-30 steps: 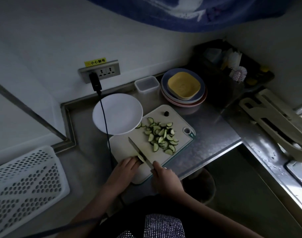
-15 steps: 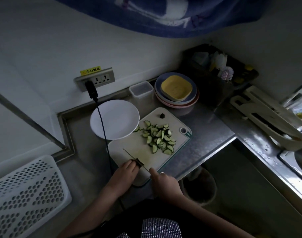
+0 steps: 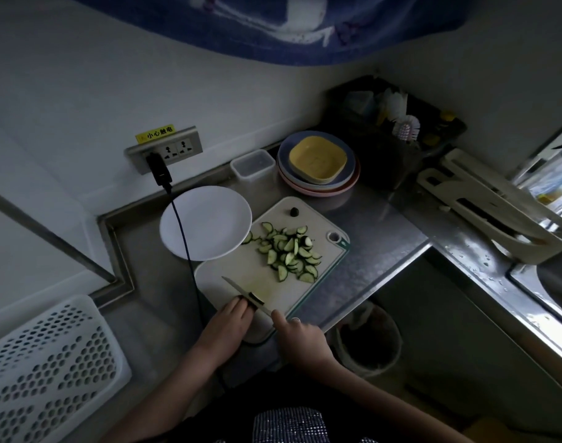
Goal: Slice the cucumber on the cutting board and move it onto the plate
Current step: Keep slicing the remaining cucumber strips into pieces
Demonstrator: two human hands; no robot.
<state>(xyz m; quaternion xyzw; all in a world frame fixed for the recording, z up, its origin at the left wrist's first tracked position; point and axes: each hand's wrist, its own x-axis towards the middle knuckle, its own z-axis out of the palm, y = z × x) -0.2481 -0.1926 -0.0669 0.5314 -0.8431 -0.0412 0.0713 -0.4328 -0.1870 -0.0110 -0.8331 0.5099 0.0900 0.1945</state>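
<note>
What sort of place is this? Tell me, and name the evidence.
Most likely a small home kitchen: a steel counter running to a sink, stacked plates, and a cutting board with cucumber slices.

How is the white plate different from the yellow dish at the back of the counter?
The white plate is round and flat; the yellow dish is squarish with raised sides. The white plate overlaps a corner of the cutting board, while the yellow dish sits on a stack of plates away from the board. Both are empty.
</note>
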